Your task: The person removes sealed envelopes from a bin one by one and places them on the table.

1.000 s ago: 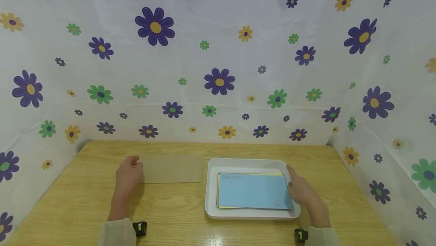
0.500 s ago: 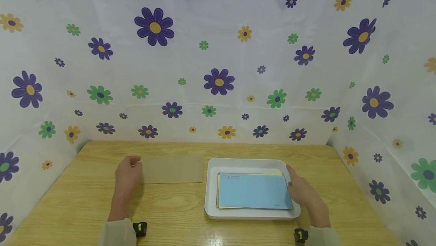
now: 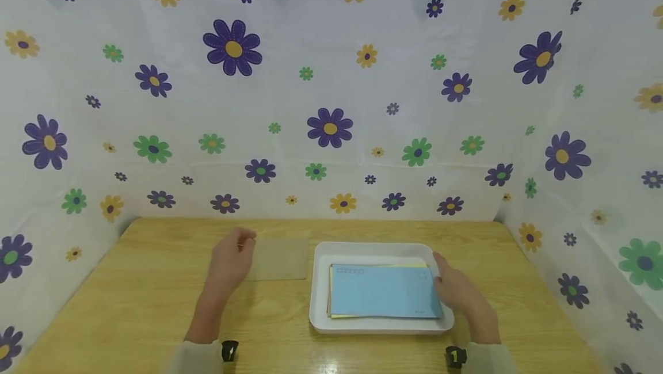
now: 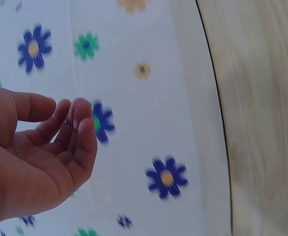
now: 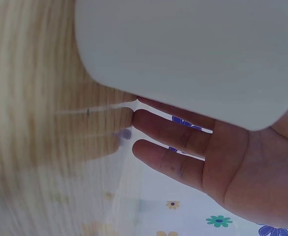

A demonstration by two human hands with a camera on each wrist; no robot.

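Note:
My left hand (image 3: 231, 259) hovers at the left part of a flat brown envelope (image 3: 279, 259) and hides some of it in the head view. In the left wrist view the same hand (image 4: 45, 147) has loosely bent fingers, with nothing between them and the thumb. At the right end of a white tray (image 3: 321, 253), my right hand (image 3: 461, 290) holds the rim. Its straight fingers (image 5: 171, 164) lie along the outside wall in the right wrist view; the tray hides the thumb there. A light blue envelope (image 3: 383, 290) tops a stack in the tray, with yellow and brown edges beneath.
The wooden table (image 3: 129, 305) carries the tray and the brown envelope side by side, with a narrow gap between them. A white flowered cloth (image 3: 290, 92) stands at the back and on both sides.
My left hand has moved right, from the brown envelope's left edge to over its left part. The right hand stays at the tray. The head view has shifted slightly.

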